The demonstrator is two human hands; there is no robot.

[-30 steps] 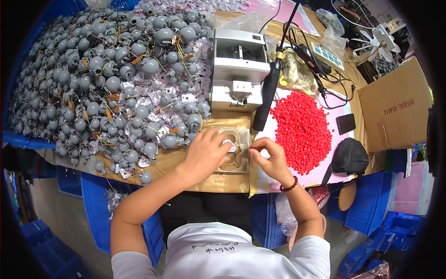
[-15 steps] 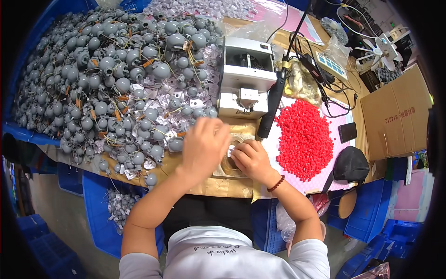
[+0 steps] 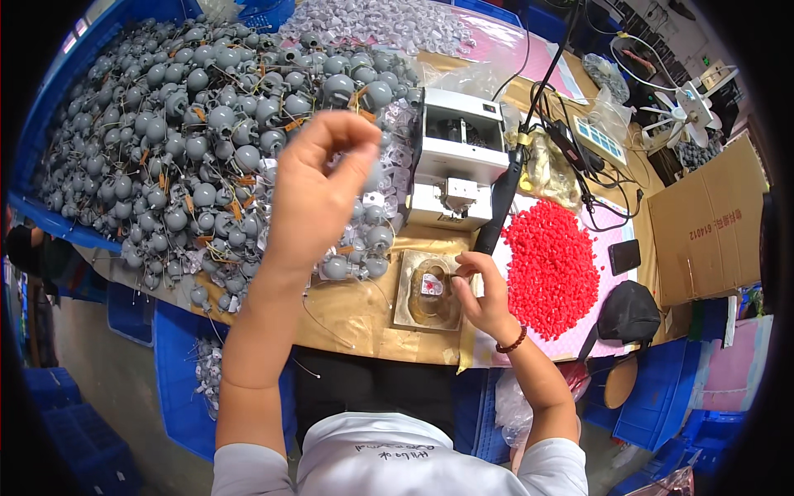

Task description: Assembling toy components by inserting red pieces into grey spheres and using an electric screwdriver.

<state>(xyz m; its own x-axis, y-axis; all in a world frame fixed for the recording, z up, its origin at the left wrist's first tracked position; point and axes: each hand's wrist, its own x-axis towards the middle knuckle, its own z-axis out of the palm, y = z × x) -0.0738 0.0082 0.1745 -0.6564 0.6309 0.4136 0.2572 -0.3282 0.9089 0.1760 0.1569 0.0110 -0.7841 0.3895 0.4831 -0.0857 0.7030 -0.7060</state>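
Observation:
My left hand (image 3: 318, 186) is raised over the right part of a heap of grey round plastic parts (image 3: 198, 149) with thin wires. Its fingers are curled towards the thumb. A blurred grey shape hangs by the thumb; I cannot make out what it is. My right hand (image 3: 486, 293) is at the right rim of a square metal fixture (image 3: 403, 314), thumb and forefinger a little apart, nothing seen between them. Inside the fixture's rounded hollow lies a small white piece (image 3: 432, 285) with a red spot.
A white machine (image 3: 459, 153) stands behind the fixture. Red small plastic pieces (image 3: 550, 269) are piled to the right, near a phone (image 3: 624, 257) and a black pouch (image 3: 628, 310). Loose wires trail over the front table edge. Blue crates (image 3: 178, 384) stand below.
My left hand has lifted from beside the fixture, away to the left over the heap. My right hand has shifted to the fixture's right rim, uncovering the white piece. The view has shifted slightly.

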